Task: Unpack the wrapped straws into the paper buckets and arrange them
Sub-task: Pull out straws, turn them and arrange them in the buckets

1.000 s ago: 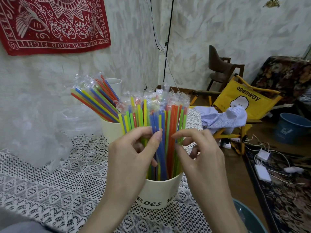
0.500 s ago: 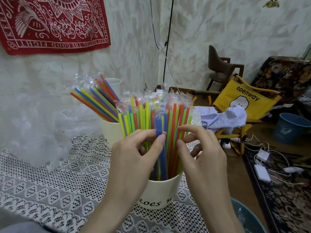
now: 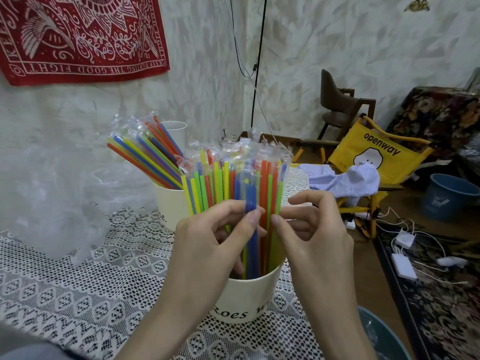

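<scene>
A cream paper bucket (image 3: 246, 300) with dark lettering stands near the table's front, packed with upright wrapped straws (image 3: 223, 180) in blue, green, yellow and orange. My left hand (image 3: 213, 242) pinches a blue straw (image 3: 250, 203) between thumb and fingers and holds it raised among the others. My right hand (image 3: 309, 235) pinches the orange and green straws just right of it. Behind stands a second cream bucket (image 3: 168, 206) with wrapped straws (image 3: 145, 154) leaning to the left.
The table has a white lace cloth (image 3: 78, 281). Crumpled clear plastic (image 3: 52, 193) lies at the left against the wall. A white cup (image 3: 174, 128) stands behind the far bucket. A teal bin rim (image 3: 384, 333) is at lower right; a yellow folding chair (image 3: 374, 157) and cables lie beyond.
My left hand has drawn the blue straw upward among the bunch. My right hand has risen slightly with it along the neighbouring straws.
</scene>
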